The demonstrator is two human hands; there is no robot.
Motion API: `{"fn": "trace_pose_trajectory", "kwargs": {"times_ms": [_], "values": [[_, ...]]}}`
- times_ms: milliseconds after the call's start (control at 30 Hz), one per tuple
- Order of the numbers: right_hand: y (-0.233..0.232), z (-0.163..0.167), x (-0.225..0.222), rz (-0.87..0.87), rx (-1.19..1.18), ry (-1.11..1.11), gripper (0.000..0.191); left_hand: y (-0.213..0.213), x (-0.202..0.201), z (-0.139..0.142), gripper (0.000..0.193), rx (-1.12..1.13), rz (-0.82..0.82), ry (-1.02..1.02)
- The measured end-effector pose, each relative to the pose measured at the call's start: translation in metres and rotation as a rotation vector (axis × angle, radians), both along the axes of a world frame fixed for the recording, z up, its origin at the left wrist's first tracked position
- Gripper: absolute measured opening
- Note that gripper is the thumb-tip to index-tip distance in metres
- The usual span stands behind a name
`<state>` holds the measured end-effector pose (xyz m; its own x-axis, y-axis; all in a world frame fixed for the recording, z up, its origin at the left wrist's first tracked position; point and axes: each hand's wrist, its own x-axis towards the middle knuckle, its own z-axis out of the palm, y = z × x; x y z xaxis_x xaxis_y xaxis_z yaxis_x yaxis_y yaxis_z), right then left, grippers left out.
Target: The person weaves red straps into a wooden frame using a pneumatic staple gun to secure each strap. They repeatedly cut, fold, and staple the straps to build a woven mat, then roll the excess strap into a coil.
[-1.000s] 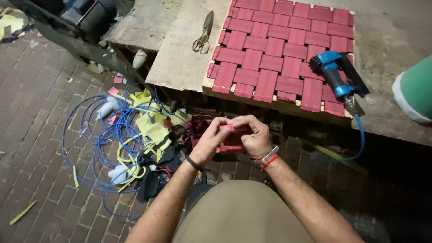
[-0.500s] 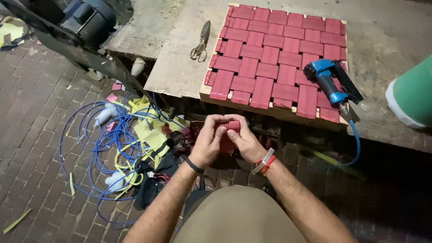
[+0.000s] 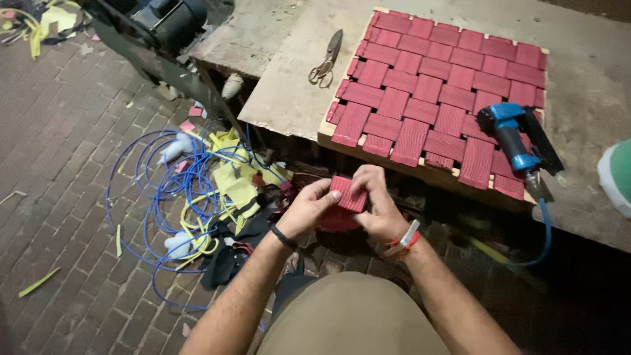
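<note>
Both of my hands hold one end of a red woven strap [image 3: 347,194] in front of the table's near edge. My left hand [image 3: 310,209] pinches it from the left with a black band on the wrist. My right hand [image 3: 374,205] grips it from the right and wears a red and white wristband. Just beyond them lies a wooden frame [image 3: 430,172] covered with a basket weave of red straps [image 3: 439,98]. A blue pneumatic stapler [image 3: 514,141] rests on the frame's right corner.
Scissors [image 3: 327,60] lie on the worn table [image 3: 289,92] left of the frame. A coiled blue air hose [image 3: 164,197] and yellow and black scraps [image 3: 238,190] cover the brick floor [image 3: 59,158] at left. A dark machine [image 3: 164,26] stands at top left.
My hands have risen toward the frame's near edge with the red strap between them, and my view has shifted slightly closer to the table.
</note>
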<state>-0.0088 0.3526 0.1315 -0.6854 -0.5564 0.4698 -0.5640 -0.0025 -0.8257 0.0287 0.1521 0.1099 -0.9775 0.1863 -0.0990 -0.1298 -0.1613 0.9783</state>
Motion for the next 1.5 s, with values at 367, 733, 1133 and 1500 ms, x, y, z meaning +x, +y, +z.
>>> {"fn": "trace_pose_trajectory", "kwargs": {"times_ms": [367, 733, 1133, 1500], "values": [[-0.008, -0.005, -0.002, 0.068, -0.286, -0.962, 0.044, -0.004, 0.010, 0.043, 0.060, -0.384, 0.255, 0.526], [-0.011, -0.005, -0.004, 0.002, -0.189, -0.215, 0.045, -0.003, 0.011, 0.017, 0.045, -0.170, 0.022, -0.105], [-0.023, -0.023, -0.005, 0.060, -0.140, -0.757, 0.035, 0.002, 0.005, 0.025, 0.055, -0.530, 0.279, 0.618], [-0.015, 0.005, -0.005, 0.003, -0.093, -0.133, 0.054, -0.005, -0.006, 0.011, 0.049, -0.163, 0.016, 0.057]]}}
